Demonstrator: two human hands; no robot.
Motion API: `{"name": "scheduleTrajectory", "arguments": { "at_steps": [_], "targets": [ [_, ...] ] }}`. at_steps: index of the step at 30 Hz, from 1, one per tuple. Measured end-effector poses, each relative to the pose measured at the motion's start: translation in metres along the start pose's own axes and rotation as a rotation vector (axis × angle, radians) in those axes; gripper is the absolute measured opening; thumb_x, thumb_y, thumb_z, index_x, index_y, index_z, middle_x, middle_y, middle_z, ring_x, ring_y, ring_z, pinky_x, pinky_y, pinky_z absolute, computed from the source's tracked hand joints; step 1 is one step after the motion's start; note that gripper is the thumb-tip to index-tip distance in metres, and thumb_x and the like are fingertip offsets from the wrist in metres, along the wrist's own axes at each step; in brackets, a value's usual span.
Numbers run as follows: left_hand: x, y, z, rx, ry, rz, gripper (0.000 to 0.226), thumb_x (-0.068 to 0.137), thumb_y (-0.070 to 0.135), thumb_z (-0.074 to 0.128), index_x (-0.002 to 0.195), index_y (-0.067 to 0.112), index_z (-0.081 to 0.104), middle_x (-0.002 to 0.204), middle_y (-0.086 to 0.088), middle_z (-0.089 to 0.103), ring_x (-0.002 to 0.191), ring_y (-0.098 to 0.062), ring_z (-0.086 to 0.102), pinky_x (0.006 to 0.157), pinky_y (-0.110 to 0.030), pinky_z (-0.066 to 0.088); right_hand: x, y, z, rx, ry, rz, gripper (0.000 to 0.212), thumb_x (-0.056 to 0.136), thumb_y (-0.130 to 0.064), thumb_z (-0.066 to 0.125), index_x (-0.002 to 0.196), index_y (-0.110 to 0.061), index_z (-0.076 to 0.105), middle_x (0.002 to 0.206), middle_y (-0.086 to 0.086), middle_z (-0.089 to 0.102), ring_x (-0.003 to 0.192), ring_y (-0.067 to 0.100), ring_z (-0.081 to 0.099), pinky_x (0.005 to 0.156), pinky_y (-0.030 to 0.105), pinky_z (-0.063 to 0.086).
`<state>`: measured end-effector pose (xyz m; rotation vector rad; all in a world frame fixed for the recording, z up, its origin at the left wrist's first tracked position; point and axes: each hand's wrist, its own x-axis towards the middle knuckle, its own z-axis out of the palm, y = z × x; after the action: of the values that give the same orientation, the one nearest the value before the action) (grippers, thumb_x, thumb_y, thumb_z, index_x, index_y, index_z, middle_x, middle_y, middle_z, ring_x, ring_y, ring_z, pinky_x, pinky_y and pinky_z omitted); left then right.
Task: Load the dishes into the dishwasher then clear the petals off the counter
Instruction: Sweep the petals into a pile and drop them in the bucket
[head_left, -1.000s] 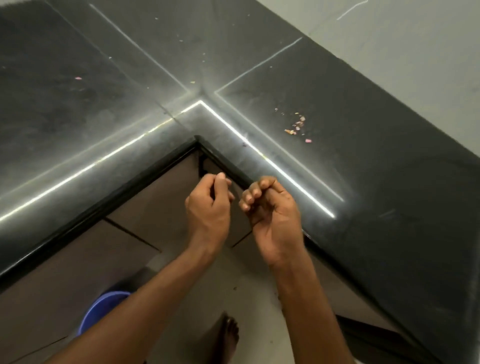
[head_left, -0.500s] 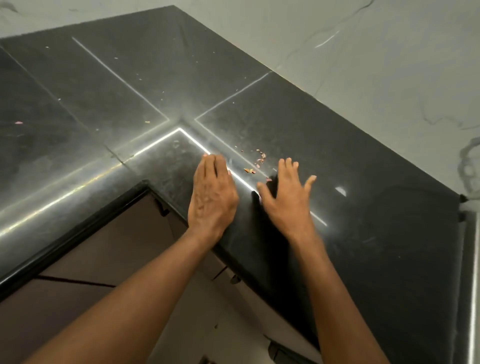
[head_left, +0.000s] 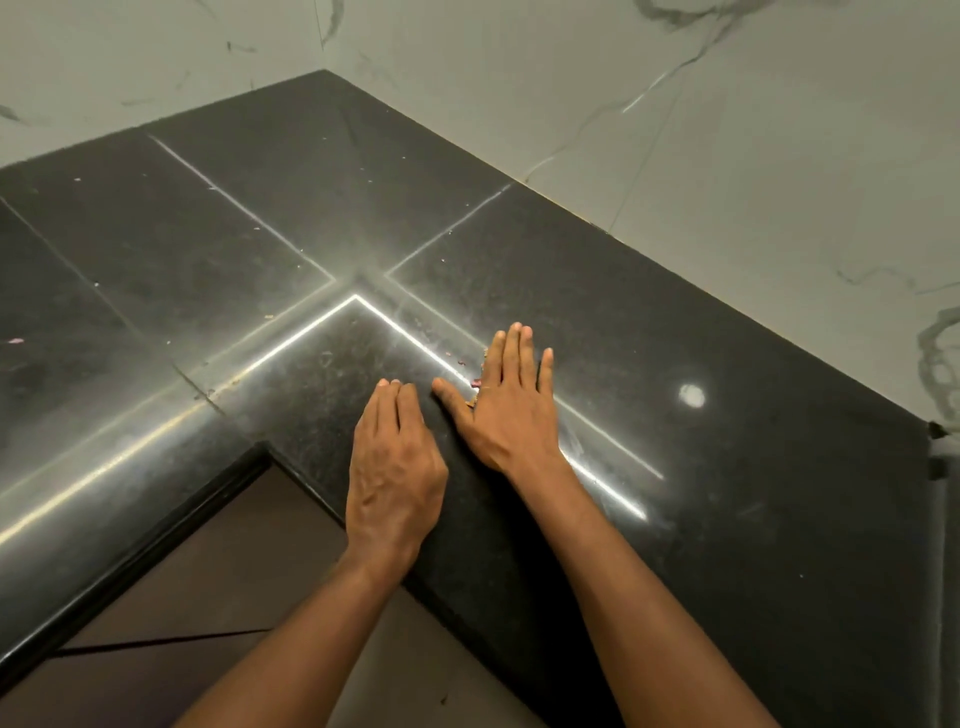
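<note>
— What changed just now?

— A second ago both my hands were curled up off the table edge. Now my left hand (head_left: 396, 467) and right hand (head_left: 511, 402) lie flat, fingers (head_left: 514, 345) straight, holding nothing.

— And the petals (head_left: 475, 383)?

— Mid-frame on the dark table (head_left: 727, 467), bunched against my right hand's thumb side. I judge the sweep has begun.

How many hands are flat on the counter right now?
2: the left hand near the counter's inner corner, the right hand beside it, partly covering petal bits.

Black counter (head_left: 675, 415), grey-veined white wall (head_left: 727, 130)
</note>
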<state>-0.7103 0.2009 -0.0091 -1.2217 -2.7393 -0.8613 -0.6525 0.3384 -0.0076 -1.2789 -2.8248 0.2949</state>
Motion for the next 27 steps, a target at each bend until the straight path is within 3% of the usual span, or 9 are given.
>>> {"name": "scheduleTrajectory", "arguments": {
  "at_steps": [6,11,20,24,27],
  "targets": [
    [0.000,0.001,0.000,0.022,0.007,0.004,0.039,0.101,0.005,0.036,0.136,-0.005,0.048,0.137,-0.023,0.053,0.139,-0.036,0.043,0.115,-0.047,0.038,0.022,-0.001,0.001,0.035,0.036,-0.111,0.100,0.097,-0.079,0.014,0.162,-0.009,-0.016,0.171,0.013,-0.016,0.157,0.023,-0.020,0.128,0.048,-0.009],
    [0.001,0.000,0.001,0.023,0.016,0.001,0.043,0.099,0.009,0.034,0.137,-0.005,0.049,0.138,-0.024,0.053,0.138,-0.037,0.044,0.114,-0.047,0.039,0.034,-0.013,0.000,0.076,0.009,-0.342,0.069,0.111,-0.046,0.031,0.164,-0.006,0.013,0.172,0.013,0.009,0.160,0.023,0.002,0.130,0.041,0.002],
    [0.001,0.002,-0.003,-0.016,0.011,-0.015,0.045,0.100,0.015,0.028,0.135,-0.003,0.050,0.138,-0.022,0.054,0.139,-0.035,0.044,0.114,-0.048,0.040,-0.001,-0.021,0.012,0.245,0.151,-0.395,0.049,0.110,-0.020,0.044,0.154,0.000,0.040,0.164,0.016,0.034,0.156,0.026,0.024,0.129,0.033,0.006],
    [0.001,0.002,-0.004,-0.026,0.019,-0.022,0.043,0.100,0.015,0.030,0.134,-0.003,0.050,0.137,-0.021,0.054,0.138,-0.035,0.045,0.114,-0.046,0.040,-0.019,-0.019,0.018,0.258,0.249,-0.379,0.042,0.102,-0.011,0.059,0.142,0.003,0.056,0.149,0.020,0.054,0.144,0.032,0.046,0.123,0.043,0.032],
    [0.000,0.002,-0.004,-0.017,0.031,0.001,0.040,0.100,0.015,0.031,0.131,-0.003,0.051,0.134,-0.021,0.055,0.136,-0.035,0.046,0.112,-0.046,0.042,-0.035,-0.017,0.017,0.201,0.322,-0.401,0.044,0.090,-0.002,0.075,0.132,0.003,0.064,0.136,0.018,0.065,0.129,0.030,0.060,0.112,0.038,0.047]
  ]
}}
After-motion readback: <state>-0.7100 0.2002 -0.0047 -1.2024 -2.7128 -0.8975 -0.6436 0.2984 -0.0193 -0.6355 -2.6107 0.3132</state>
